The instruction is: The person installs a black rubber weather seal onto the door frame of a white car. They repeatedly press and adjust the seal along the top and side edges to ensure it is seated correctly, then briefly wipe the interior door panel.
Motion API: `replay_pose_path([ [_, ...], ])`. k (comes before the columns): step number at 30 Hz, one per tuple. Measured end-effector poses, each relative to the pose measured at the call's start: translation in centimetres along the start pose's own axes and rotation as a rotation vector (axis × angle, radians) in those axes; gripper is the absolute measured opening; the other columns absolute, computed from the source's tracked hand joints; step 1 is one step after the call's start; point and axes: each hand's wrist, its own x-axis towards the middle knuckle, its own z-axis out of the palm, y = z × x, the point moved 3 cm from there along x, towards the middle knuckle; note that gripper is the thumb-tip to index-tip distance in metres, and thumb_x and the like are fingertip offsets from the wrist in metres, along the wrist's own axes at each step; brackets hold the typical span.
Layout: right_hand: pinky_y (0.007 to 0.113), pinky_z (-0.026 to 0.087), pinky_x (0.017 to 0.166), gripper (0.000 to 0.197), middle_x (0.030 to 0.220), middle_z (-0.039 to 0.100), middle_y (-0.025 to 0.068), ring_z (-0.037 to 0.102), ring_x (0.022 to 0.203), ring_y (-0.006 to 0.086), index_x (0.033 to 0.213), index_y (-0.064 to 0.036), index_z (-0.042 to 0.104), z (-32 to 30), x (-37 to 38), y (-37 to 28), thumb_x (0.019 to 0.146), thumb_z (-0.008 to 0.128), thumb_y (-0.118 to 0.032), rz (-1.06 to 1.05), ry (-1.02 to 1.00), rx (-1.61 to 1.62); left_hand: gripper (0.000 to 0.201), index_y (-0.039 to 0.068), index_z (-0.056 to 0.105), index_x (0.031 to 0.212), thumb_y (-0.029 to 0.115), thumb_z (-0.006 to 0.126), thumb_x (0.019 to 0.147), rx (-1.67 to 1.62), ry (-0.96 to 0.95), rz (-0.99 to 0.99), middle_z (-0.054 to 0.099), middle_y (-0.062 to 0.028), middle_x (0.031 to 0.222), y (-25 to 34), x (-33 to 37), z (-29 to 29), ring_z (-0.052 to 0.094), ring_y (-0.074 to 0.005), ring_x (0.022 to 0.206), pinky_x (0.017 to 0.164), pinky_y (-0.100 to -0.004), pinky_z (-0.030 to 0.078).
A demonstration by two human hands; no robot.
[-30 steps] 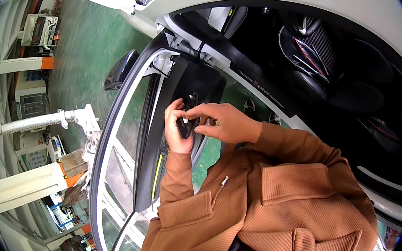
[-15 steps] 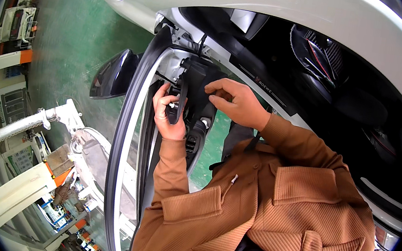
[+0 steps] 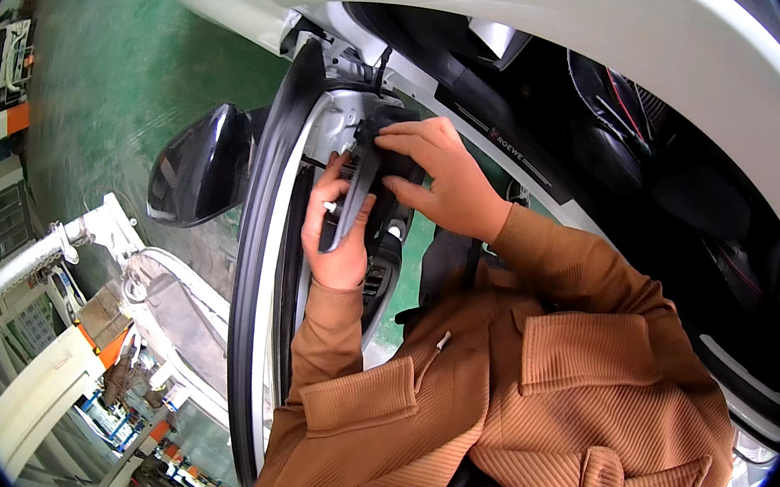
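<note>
A curved black plastic trim piece (image 3: pixel 360 191) with white clips stands on edge at the front upper corner of the open car door (image 3: pixel 326 129). Wrapped around its lower end, my left hand (image 3: pixel 338 252) has the thumb on one face and the fingers by the clips. My right hand (image 3: pixel 452 178) is closed on the trim's upper part, fingertips over its top edge and thumb lower down. The fingertips partly cover where the trim meets the door. Below both hands is the black inner door panel (image 3: pixel 382 277) with its switches.
The black side mirror (image 3: pixel 205 167) juts out beyond the door frame. To the right, the car's door sill (image 3: pixel 500 140) borders the dark cabin with a seat. A white metal stand (image 3: pixel 109 229) is on the green floor (image 3: pixel 129 66) at left.
My right hand has moved left from beside the trim piece and taken hold of its upper part. The left hand keeps its grip, with the trim slightly turned.
</note>
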Motion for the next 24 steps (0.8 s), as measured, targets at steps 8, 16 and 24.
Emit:
replay_pose_path([
  [8,0.043,0.047,0.109,0.041,0.131,0.068,0.0118,0.057,0.123,0.0343,0.130,-0.0050,0.069,-0.2,-0.3,1.1,0.090,0.074,-0.011,0.010,0.063,0.056,0.028,0.000,0.066,0.120,0.009,0.080,0.097,-0.132,0.055,-0.155,0.069,-0.0046,0.110,-1.8,0.6,-0.5,0.062,-0.0142,0.100,0.096,-0.0288,0.048],
  [16,0.043,0.050,0.107,0.042,0.126,0.070,0.0141,0.061,0.121,0.0345,0.131,-0.0039,0.069,-2.1,-0.5,1.5,0.091,0.074,-0.015,0.111,0.002,0.116,0.025,0.000,0.068,0.116,0.009,0.080,0.096,-0.117,0.030,-0.169,0.071,-0.0037,0.105,-2.8,1.2,-1.3,0.062,-0.0138,0.095,0.091,-0.0292,0.049],
  [24,0.042,0.051,0.107,0.051,0.132,0.069,0.0154,0.062,0.123,0.0334,0.137,-0.0039,0.067,-2.0,3.2,2.0,0.089,0.078,-0.018,0.035,-0.125,0.138,0.030,-0.002,0.069,0.121,-0.001,0.079,0.092,0.098,-0.050,-0.070,0.072,-0.0138,0.121,-1.3,1.2,-1.1,0.067,-0.0242,0.110,0.101,-0.0348,0.051],
])
